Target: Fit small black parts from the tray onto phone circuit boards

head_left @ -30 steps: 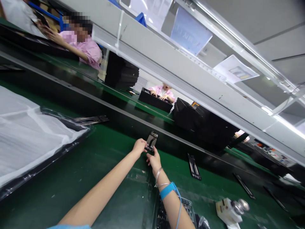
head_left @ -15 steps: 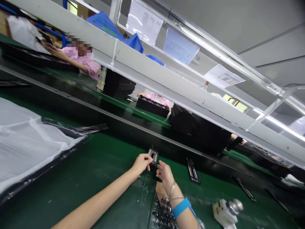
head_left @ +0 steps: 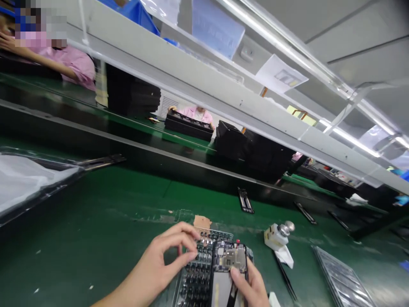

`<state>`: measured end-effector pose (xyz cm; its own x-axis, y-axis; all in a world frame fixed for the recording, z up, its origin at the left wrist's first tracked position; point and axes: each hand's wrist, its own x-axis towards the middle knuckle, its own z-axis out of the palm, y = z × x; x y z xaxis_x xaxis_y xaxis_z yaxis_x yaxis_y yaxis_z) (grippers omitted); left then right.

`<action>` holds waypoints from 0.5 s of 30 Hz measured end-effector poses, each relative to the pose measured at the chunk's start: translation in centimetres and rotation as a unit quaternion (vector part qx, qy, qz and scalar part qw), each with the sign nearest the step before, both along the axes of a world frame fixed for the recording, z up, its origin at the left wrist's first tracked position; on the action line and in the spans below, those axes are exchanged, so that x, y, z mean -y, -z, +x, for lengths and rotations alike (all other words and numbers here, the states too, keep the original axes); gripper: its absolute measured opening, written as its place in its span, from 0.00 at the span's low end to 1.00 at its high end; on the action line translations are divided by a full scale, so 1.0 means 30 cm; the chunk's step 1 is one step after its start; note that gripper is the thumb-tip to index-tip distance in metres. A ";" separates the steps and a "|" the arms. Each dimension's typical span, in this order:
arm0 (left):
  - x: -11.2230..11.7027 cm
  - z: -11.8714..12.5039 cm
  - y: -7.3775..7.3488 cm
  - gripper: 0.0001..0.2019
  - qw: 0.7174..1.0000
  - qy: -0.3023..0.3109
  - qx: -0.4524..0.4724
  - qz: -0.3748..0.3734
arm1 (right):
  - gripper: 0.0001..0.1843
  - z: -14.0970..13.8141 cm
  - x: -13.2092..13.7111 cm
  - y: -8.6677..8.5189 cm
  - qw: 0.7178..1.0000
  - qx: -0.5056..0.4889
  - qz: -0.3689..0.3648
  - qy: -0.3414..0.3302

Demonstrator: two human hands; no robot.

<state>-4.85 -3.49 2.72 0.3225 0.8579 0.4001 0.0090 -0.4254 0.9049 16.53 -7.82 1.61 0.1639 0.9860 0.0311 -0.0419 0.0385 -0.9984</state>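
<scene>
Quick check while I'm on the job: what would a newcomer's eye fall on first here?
Probably the opened phone at the bottom centre, its circuit board exposed, in the grip of the right hand. Just left of it, the left hand is poised at a tray of small black parts. Farther right, a metal-capped white bottle stands on the green bench.

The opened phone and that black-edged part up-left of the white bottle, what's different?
The opened phone is held in the right hand; the black-edged part has no hand on it. The phone looks bigger in the picture than the part. The phone shows a circuit board; the part shows pale strips. Both are rectangular with dark edges.
</scene>
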 end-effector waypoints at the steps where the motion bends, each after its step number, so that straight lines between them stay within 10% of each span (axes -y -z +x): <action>1: 0.005 0.010 -0.024 0.06 0.998 -0.026 -0.003 0.052 | 0.23 -0.017 0.015 0.023 1.000 0.002 0.003 0.001; 8: 0.015 0.092 -0.009 0.09 0.918 -0.091 -0.069 0.381 | 0.25 -0.108 0.053 0.093 1.000 -0.025 0.017 -0.002; 15: 0.012 0.088 0.027 0.08 0.857 -0.103 -0.165 0.477 | 0.23 -0.093 0.082 0.120 0.999 0.028 0.013 0.008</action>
